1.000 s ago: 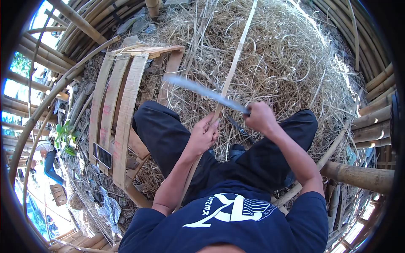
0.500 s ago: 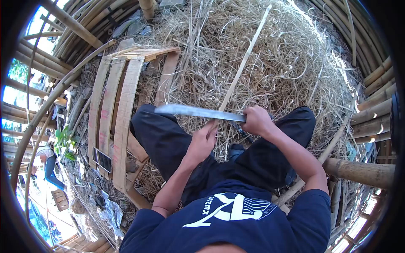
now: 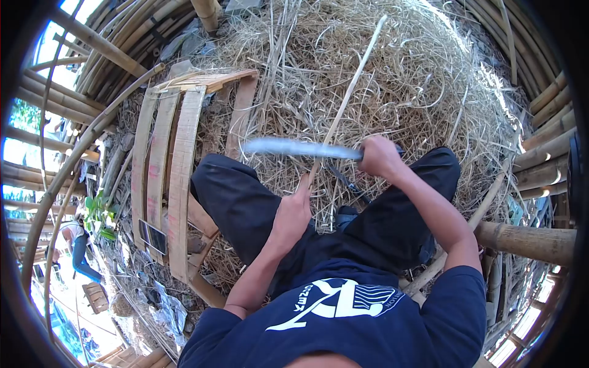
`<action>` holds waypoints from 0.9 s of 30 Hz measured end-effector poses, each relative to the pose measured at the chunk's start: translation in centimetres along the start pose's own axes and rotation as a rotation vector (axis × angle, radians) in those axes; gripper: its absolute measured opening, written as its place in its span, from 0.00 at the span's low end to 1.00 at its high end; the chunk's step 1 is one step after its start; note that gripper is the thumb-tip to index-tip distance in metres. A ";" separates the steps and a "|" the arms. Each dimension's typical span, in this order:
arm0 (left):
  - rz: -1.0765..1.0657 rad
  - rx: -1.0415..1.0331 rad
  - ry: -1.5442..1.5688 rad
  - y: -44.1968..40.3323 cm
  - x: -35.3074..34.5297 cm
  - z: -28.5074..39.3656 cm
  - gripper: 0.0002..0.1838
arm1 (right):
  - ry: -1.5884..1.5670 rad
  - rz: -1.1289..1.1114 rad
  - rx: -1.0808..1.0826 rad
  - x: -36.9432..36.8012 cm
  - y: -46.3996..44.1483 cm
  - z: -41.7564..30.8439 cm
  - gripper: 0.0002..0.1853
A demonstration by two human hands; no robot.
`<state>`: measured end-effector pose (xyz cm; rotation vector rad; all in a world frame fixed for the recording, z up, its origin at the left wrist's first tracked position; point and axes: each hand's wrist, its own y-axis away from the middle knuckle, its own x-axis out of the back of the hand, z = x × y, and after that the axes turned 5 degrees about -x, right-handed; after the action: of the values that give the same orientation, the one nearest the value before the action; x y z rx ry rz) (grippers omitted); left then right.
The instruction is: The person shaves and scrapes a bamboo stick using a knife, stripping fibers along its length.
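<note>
My left hand (image 3: 296,211) is closed round the near end of a long, thin bamboo strip (image 3: 350,95). The strip slants away over the shavings, its far tip up and to the right. In my right hand (image 3: 379,156) is the handle of a machete (image 3: 288,147), its long blade smeared by motion. Pointing left, the blade lies across the strip a little beyond my left hand. Whether the edge touches the strip I cannot tell.
Curly shavings (image 3: 417,92) cover the ground ahead. At left stands a slatted wooden crate (image 3: 184,178) with a phone (image 3: 153,237) on it. Bamboo poles (image 3: 527,242) surround me. Another person (image 3: 81,254) is beyond the poles at far left.
My right hand and the machete have moved forward, away from my body, along the strip. The strip's far tip has shifted slightly left and nearer. My left hand still grips it.
</note>
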<state>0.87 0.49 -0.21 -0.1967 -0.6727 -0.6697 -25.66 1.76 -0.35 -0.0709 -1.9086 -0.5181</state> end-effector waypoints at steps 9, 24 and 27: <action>-0.062 0.020 -0.141 0.2 -1.0 0.0 0.24 | -0.008 -0.050 0.066 -0.4 1.8 -0.3 0.13; -0.054 0.060 -0.139 2.0 0.1 0.6 0.21 | -0.039 -0.029 -0.132 0.5 -2.3 3.4 0.13; -0.033 0.069 -0.134 1.9 0.6 0.6 0.20 | -0.140 0.095 -0.205 0.5 -2.7 3.8 0.13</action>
<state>2.14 1.88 0.71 -0.1682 -0.8279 -0.6682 -29.98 0.67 -1.94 -0.3380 -1.9709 -0.6570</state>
